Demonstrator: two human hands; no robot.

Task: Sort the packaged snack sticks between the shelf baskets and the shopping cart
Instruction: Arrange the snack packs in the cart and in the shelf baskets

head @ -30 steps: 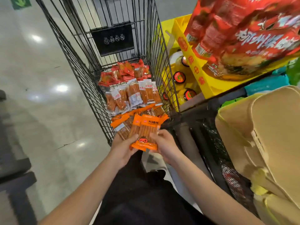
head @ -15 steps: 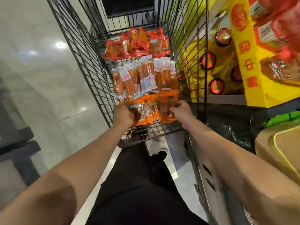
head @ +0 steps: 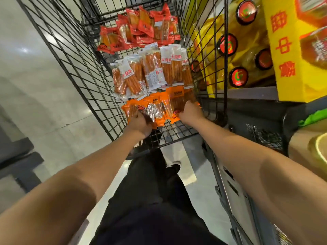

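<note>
The orange-wrapped snack sticks (head: 160, 107) lie in a loose row across the near end of the shopping cart (head: 74, 55), on its wire floor, and both hands are on them. The left hand (head: 139, 123) rests on the left end of the row with its fingers curled down over the packets, the fingertips hidden beneath, so whether it grips or merely presses cannot be told. The right hand (head: 190, 112) lies on the right end of the row, by the cart's right wall, its fingers bent onto a packet in the same uncertain way. Just beyond the orange row lies a second row of clear packets with white labels (head: 152, 69), some overlapping the orange ones' far edge. Farther on, at the cart's far end, red packets (head: 139, 30) sit heaped together. To the right of the cart, a shelf holds bottles with red caps (head: 238, 76) and a yellow box (head: 290, 55) with red characters.
</note>
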